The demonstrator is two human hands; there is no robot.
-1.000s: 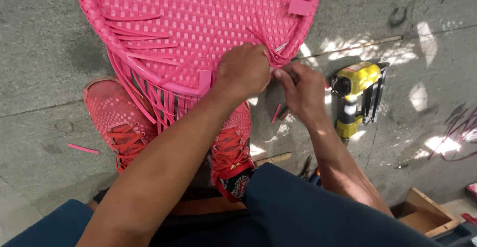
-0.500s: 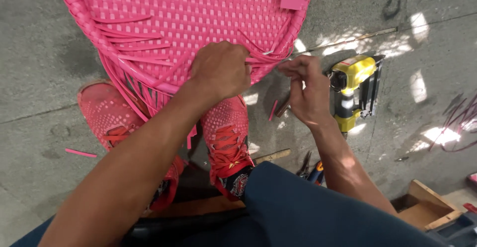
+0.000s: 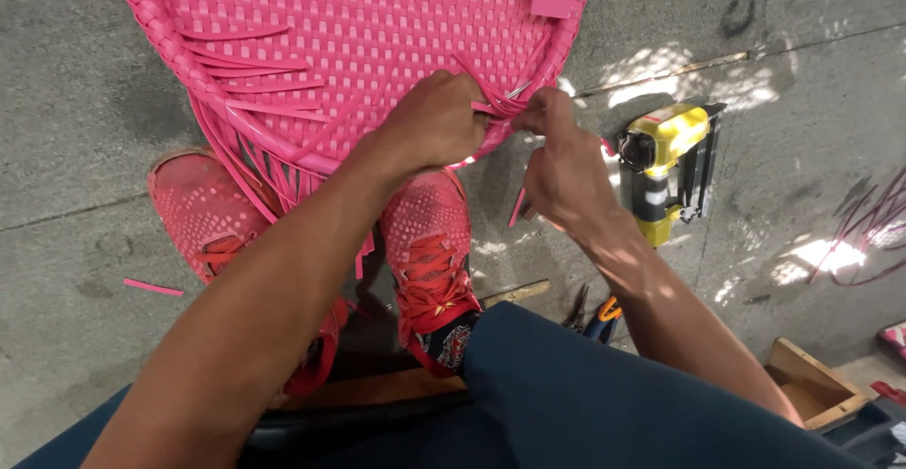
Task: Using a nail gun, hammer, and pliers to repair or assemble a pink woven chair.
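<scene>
Nearest, red shoes (image 3: 429,261) rest on the concrete floor (image 3: 75,271), under the rim of the pink woven seat panel (image 3: 359,25). The left hand (image 3: 434,122) presses the rim, steadying the weave; its grip is closed there. The right hand (image 3: 557,162) pinches a loose pink strip (image 3: 491,101) taut. Beyond lies a yellow nail gun (image 3: 661,162).

I'm in an outdoor workshop yard: sunlit concrete floor (image 3: 85,73), a yellow staple gun (image 3: 661,162), pliers (image 3: 599,313) and a wooden box (image 3: 812,389) at lower right.
</scene>
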